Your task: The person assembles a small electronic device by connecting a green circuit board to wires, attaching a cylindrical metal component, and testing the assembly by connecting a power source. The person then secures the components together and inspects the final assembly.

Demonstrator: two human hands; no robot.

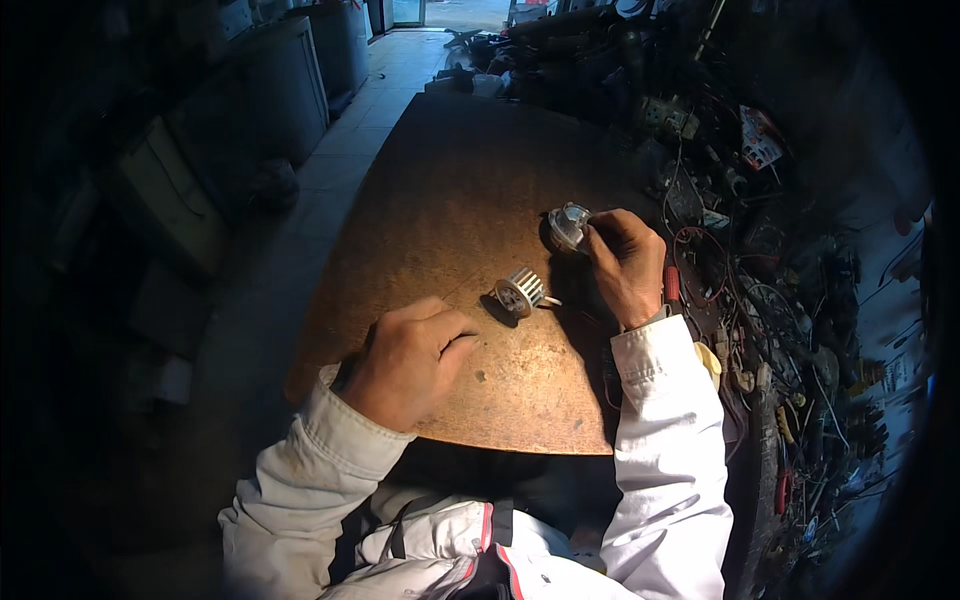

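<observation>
My right hand (pixel 630 262) pinches the edge of a round, shiny silvery fitting (pixel 568 228) over the right side of the brown table. Its far side casts a dark shadow on the wood. Nearer to me lies a small finned metal heat sink (pixel 520 292), tipped on its side with its round face toward the left. A short pale piece sticks out at its right. My left hand (pixel 415 360) rests on the table at the near left, fingers curled and thumb against the index finger. Whatever might be between those fingers is hidden.
The table (pixel 450 190) narrows toward the far end. Along its right side runs a dense heap of cables, tools and parts (pixel 760 330), with a red handle (pixel 671 284) close to my right wrist. Dark cabinets (pixel 250 100) line the left, beyond a tiled floor (pixel 350 150).
</observation>
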